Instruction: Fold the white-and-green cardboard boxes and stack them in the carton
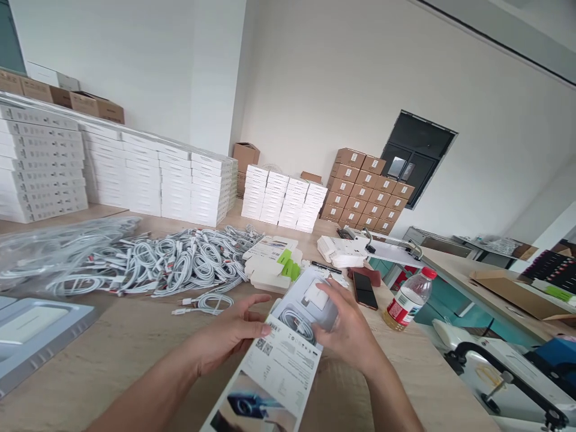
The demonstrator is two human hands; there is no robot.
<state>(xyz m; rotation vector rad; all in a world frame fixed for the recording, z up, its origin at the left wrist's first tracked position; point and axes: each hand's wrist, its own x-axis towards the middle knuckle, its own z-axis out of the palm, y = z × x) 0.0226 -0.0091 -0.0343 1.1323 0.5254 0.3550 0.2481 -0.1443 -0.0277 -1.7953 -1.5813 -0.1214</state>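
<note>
A printed white box sleeve (pixel 281 372) is held low in front of me, with my left hand (pixel 236 330) gripping its upper left edge. From its upper end sticks out a pale plastic tray (pixel 310 294). The tray holds a coiled white cable (pixel 297 323) and a white charger block (pixel 317 295). My right hand (pixel 344 321) is closed round the right side of the tray, with fingertips on the block end and thumb near the cable. How far the tray sits inside the sleeve is hidden.
A pile of white cables (pixel 189 261) and a plastic bag (pixel 67 246) lie left. Behind stand stacked white boxes (pixel 144 180). Flat cartons (pixel 270 264) lie just beyond the hands. Rightward are a phone (pixel 364 290) and a bottle (pixel 407 300); a blue-grey tray (pixel 49 354) is at left.
</note>
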